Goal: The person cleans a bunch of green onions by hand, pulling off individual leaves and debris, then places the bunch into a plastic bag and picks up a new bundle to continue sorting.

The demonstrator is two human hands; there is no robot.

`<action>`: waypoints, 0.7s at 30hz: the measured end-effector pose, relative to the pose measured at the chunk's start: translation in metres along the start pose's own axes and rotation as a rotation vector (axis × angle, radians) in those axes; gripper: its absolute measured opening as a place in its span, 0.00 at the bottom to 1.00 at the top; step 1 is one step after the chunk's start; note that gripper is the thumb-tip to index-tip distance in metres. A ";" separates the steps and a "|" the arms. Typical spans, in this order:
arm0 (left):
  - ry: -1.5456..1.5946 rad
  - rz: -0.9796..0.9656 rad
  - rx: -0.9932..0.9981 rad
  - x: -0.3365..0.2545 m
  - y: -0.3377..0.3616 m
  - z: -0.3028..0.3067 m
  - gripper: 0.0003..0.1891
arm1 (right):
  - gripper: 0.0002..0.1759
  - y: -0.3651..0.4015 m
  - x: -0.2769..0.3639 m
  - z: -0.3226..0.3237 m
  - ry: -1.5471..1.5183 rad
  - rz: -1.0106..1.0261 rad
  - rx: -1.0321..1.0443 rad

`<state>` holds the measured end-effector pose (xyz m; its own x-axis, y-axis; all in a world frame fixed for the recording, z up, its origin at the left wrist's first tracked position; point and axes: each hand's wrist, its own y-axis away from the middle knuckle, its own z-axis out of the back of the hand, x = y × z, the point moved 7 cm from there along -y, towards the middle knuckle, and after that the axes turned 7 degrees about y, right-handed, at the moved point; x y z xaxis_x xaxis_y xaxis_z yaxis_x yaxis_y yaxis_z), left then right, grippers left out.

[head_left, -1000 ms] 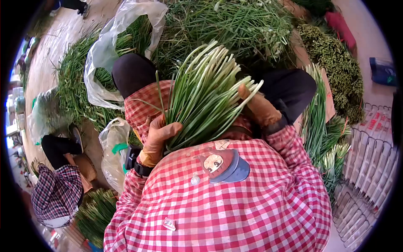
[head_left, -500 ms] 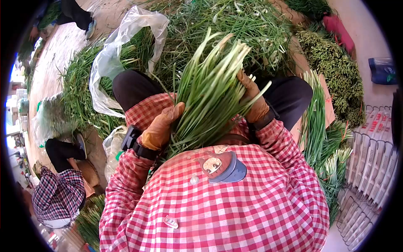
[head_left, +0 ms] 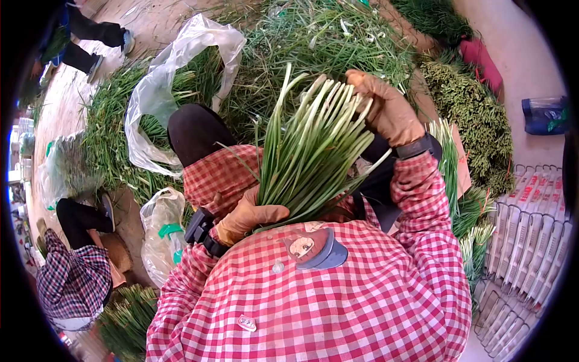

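A thick bunch of green stalks (head_left: 313, 151) with pale cut ends stands upright in front of my chest. My left hand (head_left: 248, 215), in a tan glove, grips the bunch low down near my red checked shirt. Up at the top right of the bunch, my gloved right hand (head_left: 386, 108) rests its fingers on the pale cut ends. Whether it pinches any stalks I cannot tell. My black trouser knees show on either side of the bunch.
Heaps of loose green stalks (head_left: 325, 36) cover the ground ahead. A clear plastic bag (head_left: 175, 66) lies at left, another bag (head_left: 160, 232) by my left elbow. Bundled stalks (head_left: 476, 205) and a wire rack (head_left: 531, 235) are at right. A person in a checked hat (head_left: 72, 277) crouches at lower left.
My right hand has risen from the bunch's right side to its top ends. My left hand slid lower on the bunch. The bunch tilted slightly right.
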<state>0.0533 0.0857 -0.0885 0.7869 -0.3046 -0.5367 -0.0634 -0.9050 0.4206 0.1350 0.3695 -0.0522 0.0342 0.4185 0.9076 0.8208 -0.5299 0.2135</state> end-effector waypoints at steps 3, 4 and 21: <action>0.007 0.000 -0.051 0.002 0.002 0.006 0.29 | 0.18 0.009 0.051 -0.002 -0.028 0.070 -0.044; -0.020 -0.018 -0.073 0.004 0.002 0.011 0.29 | 0.18 0.011 0.070 0.003 -0.068 0.137 0.046; -0.021 -0.144 -0.188 -0.001 0.011 0.020 0.22 | 0.19 0.064 0.024 -0.110 1.296 0.337 0.004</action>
<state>0.0400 0.0698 -0.0978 0.7666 -0.1839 -0.6153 0.1655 -0.8692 0.4660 0.1255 0.2642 0.0227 -0.3260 -0.7294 0.6013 0.8811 -0.4650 -0.0863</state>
